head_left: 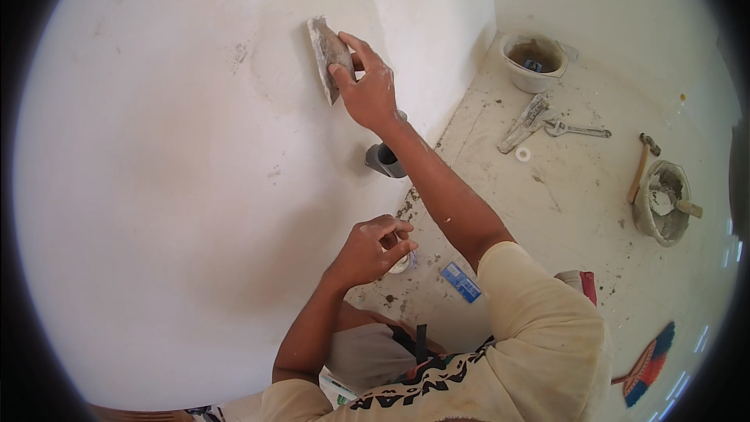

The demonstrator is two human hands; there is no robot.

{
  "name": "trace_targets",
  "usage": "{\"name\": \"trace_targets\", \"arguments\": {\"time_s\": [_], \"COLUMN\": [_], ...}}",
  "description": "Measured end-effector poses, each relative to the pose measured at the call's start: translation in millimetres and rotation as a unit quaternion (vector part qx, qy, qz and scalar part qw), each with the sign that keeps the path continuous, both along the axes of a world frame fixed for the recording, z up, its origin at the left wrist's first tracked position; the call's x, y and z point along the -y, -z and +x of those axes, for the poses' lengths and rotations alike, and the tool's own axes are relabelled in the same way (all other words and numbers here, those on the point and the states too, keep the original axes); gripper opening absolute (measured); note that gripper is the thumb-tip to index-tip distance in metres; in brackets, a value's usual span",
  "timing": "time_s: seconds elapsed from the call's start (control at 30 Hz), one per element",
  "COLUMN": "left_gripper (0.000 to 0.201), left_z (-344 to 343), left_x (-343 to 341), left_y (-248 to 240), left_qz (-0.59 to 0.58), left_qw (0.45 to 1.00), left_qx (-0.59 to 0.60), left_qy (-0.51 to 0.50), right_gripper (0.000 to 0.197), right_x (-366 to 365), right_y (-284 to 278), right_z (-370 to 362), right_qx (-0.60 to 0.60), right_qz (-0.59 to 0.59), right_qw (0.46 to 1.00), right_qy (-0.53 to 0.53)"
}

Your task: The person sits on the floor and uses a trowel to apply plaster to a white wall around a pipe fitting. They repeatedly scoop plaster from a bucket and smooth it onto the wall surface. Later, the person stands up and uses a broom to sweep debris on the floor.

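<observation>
My right hand (370,87) reaches up to the white wall (195,109). It grips a flat, rectangular grey piece (328,59) with a pale, crusted edge, held against the wall's surface; its exact kind cannot be told. Under my right wrist, a grey pipe stub (383,159) sticks out from the wall. Lower down, my left hand (370,252) hovers with loosely bent fingers, thumb and forefinger apart, and no object shows between them. Just behind its fingertips a small round white item (401,263) is partly hidden.
On the dusty floor stand a bucket (512,72) and another bucket (680,223) with grey mix. Nearby lie a plaster-coated trowel (525,121), an adjustable wrench (578,130), a hammer (641,164), a white ring (523,154), a blue packet (461,282) and a brush (650,363).
</observation>
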State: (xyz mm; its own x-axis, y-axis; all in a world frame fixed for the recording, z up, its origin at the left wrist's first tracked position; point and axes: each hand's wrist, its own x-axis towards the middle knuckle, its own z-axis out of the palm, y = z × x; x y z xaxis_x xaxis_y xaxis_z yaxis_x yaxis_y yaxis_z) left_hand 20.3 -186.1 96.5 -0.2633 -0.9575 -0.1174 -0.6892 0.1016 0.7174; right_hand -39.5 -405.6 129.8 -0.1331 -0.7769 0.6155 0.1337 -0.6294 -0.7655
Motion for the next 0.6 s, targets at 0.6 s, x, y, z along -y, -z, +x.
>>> {"name": "trace_targets", "arguments": {"time_s": [0.6], "left_gripper": [0.032], "left_z": [-4], "left_x": [6], "left_y": [1], "left_qz": [-0.009], "left_qw": [1.0], "left_qx": [-0.014], "left_qy": [0.012], "right_gripper": [0.045], "right_x": [-10], "right_y": [-5], "right_z": [1], "right_qx": [0.01], "right_qz": [-0.01], "right_qw": [1.0], "right_qy": [-0.011]}}
